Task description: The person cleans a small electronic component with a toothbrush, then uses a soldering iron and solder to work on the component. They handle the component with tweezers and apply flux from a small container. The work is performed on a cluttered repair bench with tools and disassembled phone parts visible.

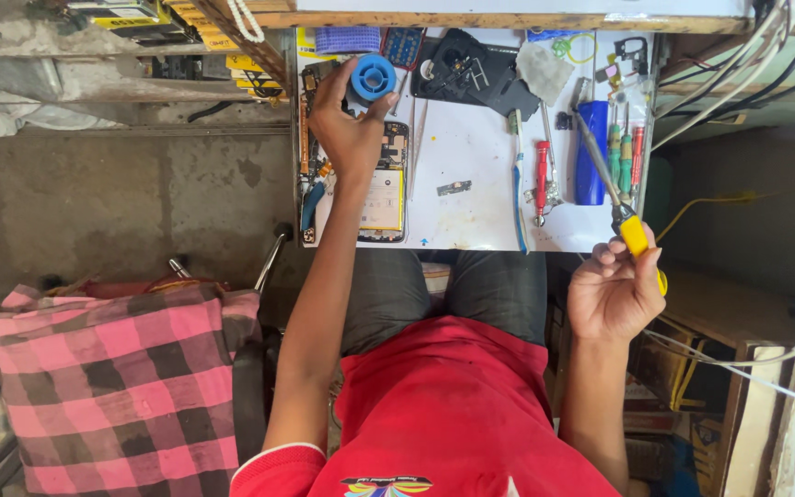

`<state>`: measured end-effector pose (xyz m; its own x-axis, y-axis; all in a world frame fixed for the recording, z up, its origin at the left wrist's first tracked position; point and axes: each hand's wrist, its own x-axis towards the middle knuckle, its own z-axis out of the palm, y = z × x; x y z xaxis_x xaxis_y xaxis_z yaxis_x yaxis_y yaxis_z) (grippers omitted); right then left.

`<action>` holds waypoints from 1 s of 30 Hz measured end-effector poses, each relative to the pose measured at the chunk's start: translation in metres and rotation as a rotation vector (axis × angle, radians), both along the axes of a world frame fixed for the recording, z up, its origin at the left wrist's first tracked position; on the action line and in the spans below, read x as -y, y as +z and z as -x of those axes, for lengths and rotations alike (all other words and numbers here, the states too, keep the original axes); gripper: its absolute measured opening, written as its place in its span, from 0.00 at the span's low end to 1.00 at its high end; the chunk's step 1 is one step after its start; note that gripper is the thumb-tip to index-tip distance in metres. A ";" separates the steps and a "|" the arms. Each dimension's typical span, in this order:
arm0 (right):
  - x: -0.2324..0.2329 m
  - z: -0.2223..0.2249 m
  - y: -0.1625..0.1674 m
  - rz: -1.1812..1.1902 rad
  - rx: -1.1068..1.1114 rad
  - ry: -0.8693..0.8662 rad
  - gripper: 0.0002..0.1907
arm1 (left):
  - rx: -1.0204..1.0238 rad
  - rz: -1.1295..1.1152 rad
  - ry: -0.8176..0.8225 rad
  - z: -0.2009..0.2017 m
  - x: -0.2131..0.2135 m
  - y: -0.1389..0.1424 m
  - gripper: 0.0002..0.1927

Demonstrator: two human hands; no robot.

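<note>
Our left hand (347, 129) grips the round blue solder-wire spool (373, 77) near the white tabletop's (471, 166) far left corner; right hand (614, 290) clasps the yellow-handled soldering iron (611, 198) off its near right edge. Advice: keep the tip clear of the 1 opened phone (385, 179).

Small phone-repair workshop. White worktop (471, 184) carries an opened phone (385, 184), screwdrivers (626, 152), tweezers (413, 152), solder spool (374, 77) and a soldering iron (611, 193). Bare concrete floor (121, 202), loose cables (729, 83), cluttered shelves (149, 23) around it.
</note>
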<state>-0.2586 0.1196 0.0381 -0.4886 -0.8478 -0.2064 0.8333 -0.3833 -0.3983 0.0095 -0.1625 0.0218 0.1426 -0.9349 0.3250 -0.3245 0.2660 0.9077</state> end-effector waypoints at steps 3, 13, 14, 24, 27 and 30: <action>0.001 0.001 0.000 0.000 0.000 -0.010 0.17 | -0.023 -0.040 -0.016 -0.001 0.001 0.000 0.28; 0.002 0.000 0.002 -0.007 0.030 -0.002 0.18 | 0.115 0.082 -0.048 -0.004 0.002 -0.002 0.28; 0.002 -0.001 0.002 -0.011 0.024 -0.003 0.18 | 0.132 0.082 -0.049 -0.005 0.001 -0.003 0.28; 0.005 -0.003 0.000 -0.014 0.017 0.004 0.19 | 0.251 0.128 -0.018 -0.012 -0.005 -0.005 0.27; 0.007 -0.004 0.003 -0.010 0.029 0.011 0.19 | 0.198 0.145 -0.008 -0.015 -0.012 0.004 0.25; 0.009 -0.006 0.007 0.013 0.072 0.027 0.19 | 0.126 0.144 0.026 -0.017 -0.030 0.015 0.22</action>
<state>-0.2528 0.1103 0.0451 -0.4493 -0.8635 -0.2290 0.8699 -0.3646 -0.3320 0.0267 -0.1326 0.0372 0.1156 -0.8742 0.4716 -0.4416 0.3800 0.8127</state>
